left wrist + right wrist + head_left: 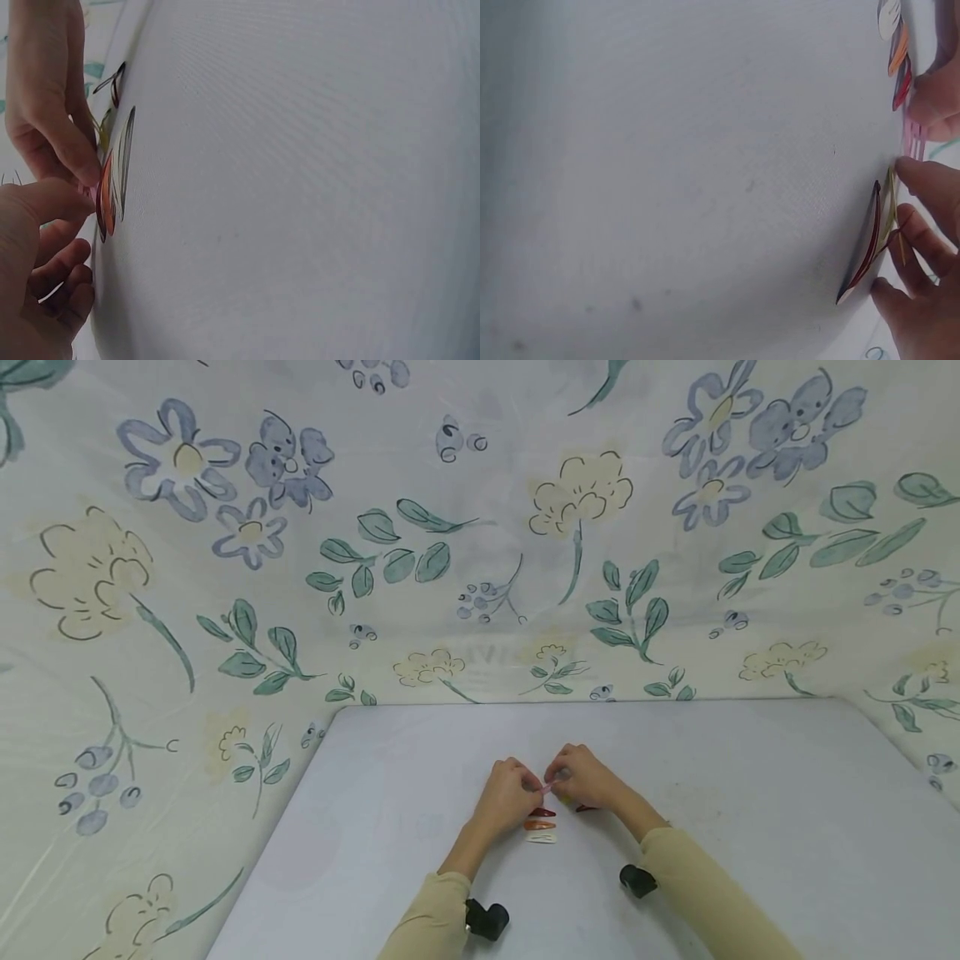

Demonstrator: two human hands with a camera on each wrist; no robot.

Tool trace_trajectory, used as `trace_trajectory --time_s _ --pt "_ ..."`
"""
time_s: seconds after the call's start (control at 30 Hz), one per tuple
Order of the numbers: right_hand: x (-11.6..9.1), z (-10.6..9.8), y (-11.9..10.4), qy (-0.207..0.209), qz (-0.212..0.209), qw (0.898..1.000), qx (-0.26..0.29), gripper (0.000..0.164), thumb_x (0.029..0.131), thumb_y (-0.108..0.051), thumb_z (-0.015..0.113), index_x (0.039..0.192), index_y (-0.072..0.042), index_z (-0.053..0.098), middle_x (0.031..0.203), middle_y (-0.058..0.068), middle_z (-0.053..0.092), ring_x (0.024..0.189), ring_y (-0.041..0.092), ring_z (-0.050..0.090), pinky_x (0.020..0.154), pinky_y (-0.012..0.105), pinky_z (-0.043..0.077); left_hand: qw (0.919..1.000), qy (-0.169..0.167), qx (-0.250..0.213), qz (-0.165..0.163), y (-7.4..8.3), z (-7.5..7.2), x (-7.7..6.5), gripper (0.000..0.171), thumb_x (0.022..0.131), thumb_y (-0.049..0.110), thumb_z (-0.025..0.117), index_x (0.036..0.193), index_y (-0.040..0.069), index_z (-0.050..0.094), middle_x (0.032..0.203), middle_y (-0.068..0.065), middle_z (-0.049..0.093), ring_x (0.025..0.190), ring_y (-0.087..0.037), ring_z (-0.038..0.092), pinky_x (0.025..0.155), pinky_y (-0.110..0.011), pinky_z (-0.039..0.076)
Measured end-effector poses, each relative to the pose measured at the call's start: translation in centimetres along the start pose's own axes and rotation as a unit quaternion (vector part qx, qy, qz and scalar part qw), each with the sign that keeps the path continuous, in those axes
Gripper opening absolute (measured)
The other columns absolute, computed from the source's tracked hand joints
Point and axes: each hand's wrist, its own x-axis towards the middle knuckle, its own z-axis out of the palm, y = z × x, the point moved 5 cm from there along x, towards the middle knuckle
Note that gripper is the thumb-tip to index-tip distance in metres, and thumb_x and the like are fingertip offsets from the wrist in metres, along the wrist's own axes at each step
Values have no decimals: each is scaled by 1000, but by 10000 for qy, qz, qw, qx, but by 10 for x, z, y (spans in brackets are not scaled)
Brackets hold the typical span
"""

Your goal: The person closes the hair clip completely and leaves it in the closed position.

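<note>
Both left hand and right hand are pinching a pink hair clip by its ends, beyond the red clip; probably light and springy, it is suiting fingertip grips there.

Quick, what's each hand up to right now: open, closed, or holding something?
Left hand: holding, pinching one end of a pink clip.
Right hand: holding, pinching the same clip's other end.

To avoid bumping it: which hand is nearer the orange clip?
Left. In the head view, the left hand is close beside the orange clip; the right hand is farther off, beyond it and to the right.
</note>
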Motion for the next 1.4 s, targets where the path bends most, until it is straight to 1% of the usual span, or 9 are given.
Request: trace_trajectory --time_s 0.27,0.43,0.5,0.67,0.77,0.9,1.03,1.13,1.4 --pt "0 0 1 -62 77 9999 17 8 84 -7 72 86 -15 73 108 4 61 112 27 48 100 48 41 9998 6 -110 -143 -4 1 1 5 78 10 73 81 7 73 93 -3 59 93 -20 50 79 -35 43" --pt "0 0 3 -53 45 10000 56 6 85 -9 72 87 -14 74 106 4 61 111 27 49 100 48 40 9995 -16 -244 -191 -5 1 2 5 79 9 72 82 6 71 94 -4 60 93 -21 51 79 -36 44" --pt "0 0 4 -26 5 10000 67 5 85 -9 73 88 -13 74 105 4 62 109 27 49 99 48 40 9992 -43 -286 -262 -6 1 3 5 80 10 71 83 6 71 94 -4 60 93 -21 51 80 -35 44" --pt "-1 2 6 25 66 9999 121 5 86 -11 73 89 -13 74 105 2 63 109 25 50 99 47 41 9987 -64 -350 -360 -7 1 5 3 80 10 70 83 7 70 93 -2 59 93 -19 51 80 -34 44" --pt "-1 2 7 40 112 9998 135 5 86 -11 73 90 -14 74 102 -1 63 106 22 51 98 46 42 9986 -51 -383 -354 -6 -1 4 3 81 10 70 84 8 69 91 -1 59 91 -17 51 77 -33 44" --pt "0 3 8 54 32 9998 176 6 88 -12 72 93 -13 73 96 -3 64 100 19 53 95 44 44 9983 -34 -482 -320 -5 -3 4 4 82 9 69 85 8 69 88 0 60 88 -16 51 76 -32 44" --pt "-3 1 9 109 16 9990 433 6 89 -12 71 95 -12 72 96 -3 64 98 18 55 95 44 46 9979 1 -557 -317 -5 -4 3 5 83 9 66 87 9 68 84 1 59 84 -15 49 73 -31 42" --pt "-6 -1 8 172 98 9977 652 6 89 -12 71 95 -12 71 99 -2 63 99 18 56 96 45 47 9978 24 -575 -338 -5 -4 2 5 84 10 65 89 11 68 83 2 58 82 -15 48 71 -30 42" --pt "-14 -6 6 513 294 9942 899 9 91 -12 69 100 -13 70 108 2 65 108 23 58 99 47 47 9978 225 -562 -258 -2 -6 4 5 86 11 64 90 13 68 83 4 60 81 -13 49 70 -29 42"
